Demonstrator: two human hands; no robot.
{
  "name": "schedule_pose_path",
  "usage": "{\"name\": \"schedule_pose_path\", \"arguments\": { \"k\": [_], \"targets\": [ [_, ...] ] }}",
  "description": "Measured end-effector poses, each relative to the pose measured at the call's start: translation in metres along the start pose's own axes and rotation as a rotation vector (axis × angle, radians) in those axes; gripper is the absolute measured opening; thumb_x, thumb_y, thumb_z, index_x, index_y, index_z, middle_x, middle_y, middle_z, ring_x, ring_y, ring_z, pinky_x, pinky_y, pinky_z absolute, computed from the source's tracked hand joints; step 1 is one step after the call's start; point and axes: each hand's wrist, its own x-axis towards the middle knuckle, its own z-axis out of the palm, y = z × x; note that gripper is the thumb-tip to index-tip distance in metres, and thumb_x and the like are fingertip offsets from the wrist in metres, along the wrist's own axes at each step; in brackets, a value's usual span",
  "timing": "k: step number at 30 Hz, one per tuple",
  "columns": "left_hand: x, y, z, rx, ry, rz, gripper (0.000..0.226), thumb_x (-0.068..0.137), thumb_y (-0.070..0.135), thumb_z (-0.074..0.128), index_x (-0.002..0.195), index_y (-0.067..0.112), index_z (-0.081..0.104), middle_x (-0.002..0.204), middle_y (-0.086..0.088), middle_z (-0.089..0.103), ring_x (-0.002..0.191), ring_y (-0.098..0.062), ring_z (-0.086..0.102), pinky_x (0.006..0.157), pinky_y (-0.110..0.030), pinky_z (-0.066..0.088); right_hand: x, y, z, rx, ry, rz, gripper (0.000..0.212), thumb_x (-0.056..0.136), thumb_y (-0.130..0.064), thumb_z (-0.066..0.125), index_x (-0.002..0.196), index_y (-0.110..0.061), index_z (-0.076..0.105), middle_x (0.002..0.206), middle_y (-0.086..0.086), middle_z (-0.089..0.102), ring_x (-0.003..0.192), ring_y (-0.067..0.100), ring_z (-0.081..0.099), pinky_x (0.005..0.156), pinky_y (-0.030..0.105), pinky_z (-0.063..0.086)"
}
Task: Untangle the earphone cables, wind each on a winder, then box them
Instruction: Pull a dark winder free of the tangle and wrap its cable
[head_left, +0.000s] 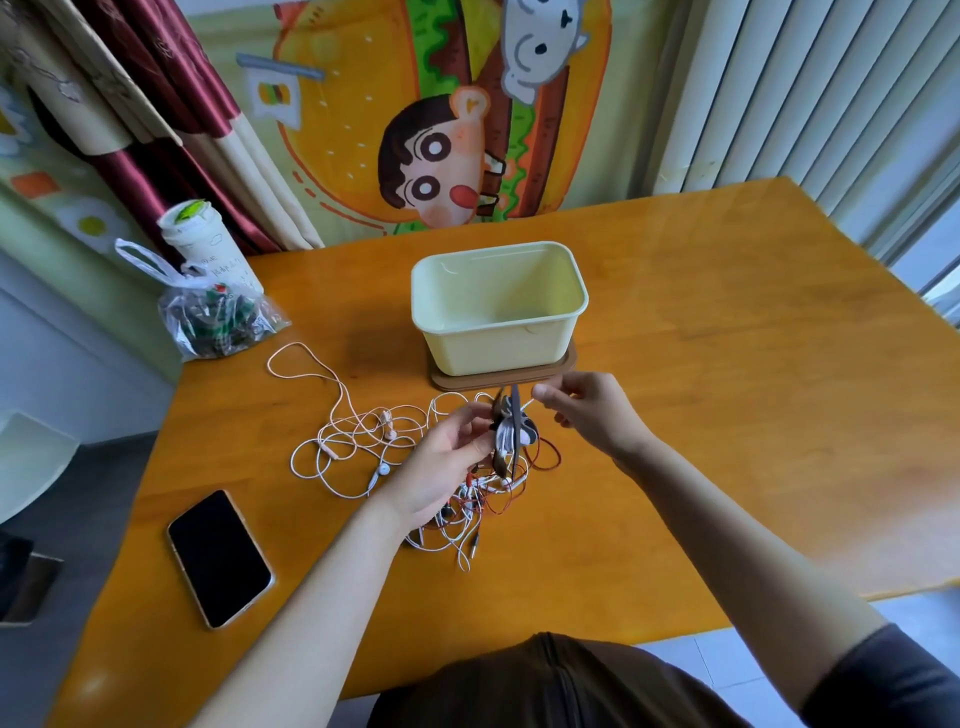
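Note:
A tangle of white, pink and red earphone cables (363, 441) lies on the orange table (727, 364) in front of a pale yellow box (498, 312). My left hand (441, 467) holds a dark winder (511, 431) with white cable wrapped round it, raised just above the tangle. My right hand (587, 410) pinches the white cable end (527, 404) just right of the winder. The box stands open on its brown lid (566, 364) and looks empty.
A black phone (218, 556) lies face up at the near left. A clear plastic bag (218, 317) with dark contents and a white cup (202, 239) stand at the far left table edge. Curtains and a cartoon cloth hang behind.

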Motion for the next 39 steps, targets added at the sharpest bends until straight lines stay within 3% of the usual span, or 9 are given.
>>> {"name": "schedule_pose_path", "arguments": {
  "k": [3, 7, 12, 17, 22, 24, 29, 33, 39],
  "targets": [
    [0.001, 0.004, 0.007, -0.320, 0.050, -0.012, 0.026, 0.095, -0.001, 0.041, 0.109, 0.016, 0.056, 0.102, -0.007, 0.066, 0.095, -0.018, 0.063, 0.086, -0.027, 0.050, -0.005, -0.002, 0.010, 0.071, -0.005, 0.028, 0.029, 0.091, -0.027, 0.061, 0.065, -0.015, 0.060, 0.057, -0.004, 0.054, 0.055, 0.009, 0.047, 0.055, 0.021, 0.040],
    [0.005, 0.005, 0.012, -0.522, 0.143, -0.009, 0.026, 0.097, 0.001, 0.038, 0.112, 0.014, 0.055, 0.112, -0.013, 0.062, 0.104, -0.023, 0.057, 0.101, -0.034, 0.041, -0.012, 0.001, 0.027, 0.158, -0.010, 0.085, 0.030, 0.094, -0.026, 0.056, 0.068, -0.012, 0.060, 0.058, 0.000, 0.054, 0.052, 0.010, 0.046, 0.051, 0.020, 0.038],
    [0.007, 0.004, 0.016, -0.703, 0.212, -0.024, 0.025, 0.099, 0.003, 0.036, 0.112, 0.012, 0.055, 0.100, -0.011, 0.071, 0.100, -0.020, 0.064, 0.091, -0.029, 0.047, -0.020, 0.003, 0.042, 0.240, -0.020, 0.160, 0.027, 0.097, -0.020, 0.051, 0.086, 0.000, 0.065, 0.056, -0.003, 0.052, 0.049, 0.007, 0.046, 0.049, 0.018, 0.038],
    [0.007, 0.004, 0.018, -0.702, 0.256, -0.038, 0.026, 0.100, 0.004, 0.036, 0.117, 0.013, 0.054, 0.109, -0.013, 0.066, 0.103, -0.021, 0.060, 0.092, -0.029, 0.046, -0.024, 0.001, 0.045, 0.320, 0.001, 0.182, 0.028, 0.097, -0.020, 0.050, 0.093, 0.003, 0.065, 0.062, -0.002, 0.055, 0.048, 0.005, 0.049, 0.052, 0.018, 0.041],
    [0.009, 0.007, 0.018, -0.614, 0.264, -0.023, 0.031, 0.100, 0.007, 0.036, 0.124, 0.019, 0.052, 0.113, -0.010, 0.063, 0.071, -0.010, 0.050, 0.055, -0.016, 0.039, -0.027, -0.005, 0.046, 0.412, 0.044, 0.160, 0.022, 0.097, -0.016, 0.051, 0.090, -0.002, 0.066, 0.061, -0.004, 0.056, 0.046, 0.001, 0.049, 0.048, 0.011, 0.039],
    [0.009, 0.008, 0.016, -0.584, 0.263, -0.005, 0.031, 0.100, 0.008, 0.038, 0.125, 0.019, 0.052, 0.114, -0.011, 0.062, 0.064, -0.008, 0.045, 0.049, -0.014, 0.038, -0.026, -0.005, 0.043, 0.405, 0.045, 0.144, 0.021, 0.095, -0.017, 0.054, 0.090, -0.002, 0.068, 0.057, -0.007, 0.055, 0.047, 0.001, 0.048, 0.048, 0.011, 0.038],
    [0.009, 0.008, 0.017, -0.459, 0.286, 0.024, 0.036, 0.099, 0.011, 0.042, 0.133, 0.019, 0.048, 0.124, -0.011, 0.059, 0.083, -0.011, 0.055, 0.063, -0.017, 0.045, -0.023, -0.006, 0.037, 0.377, 0.039, 0.119, 0.018, 0.092, -0.020, 0.058, 0.088, -0.008, 0.070, 0.061, -0.004, 0.058, 0.052, 0.003, 0.050, 0.052, 0.014, 0.042],
    [0.008, 0.010, 0.017, -0.474, 0.313, 0.004, 0.028, 0.098, 0.008, 0.044, 0.122, 0.018, 0.057, 0.099, -0.007, 0.059, 0.063, -0.006, 0.048, 0.050, -0.013, 0.040, -0.024, -0.007, 0.035, 0.416, 0.020, 0.151, 0.017, 0.093, -0.019, 0.056, 0.087, -0.008, 0.069, 0.059, -0.006, 0.058, 0.051, 0.002, 0.052, 0.051, 0.013, 0.042],
    [0.007, 0.014, 0.018, -0.585, 0.307, -0.036, 0.027, 0.099, 0.003, 0.036, 0.115, 0.005, 0.058, 0.086, -0.008, 0.062, 0.065, -0.010, 0.052, 0.060, -0.016, 0.050, -0.024, -0.007, 0.035, 0.389, 0.071, 0.129, 0.016, 0.094, -0.016, 0.054, 0.088, -0.012, 0.068, 0.065, -0.001, 0.061, 0.055, 0.007, 0.053, 0.054, 0.016, 0.045]
  ]
}}
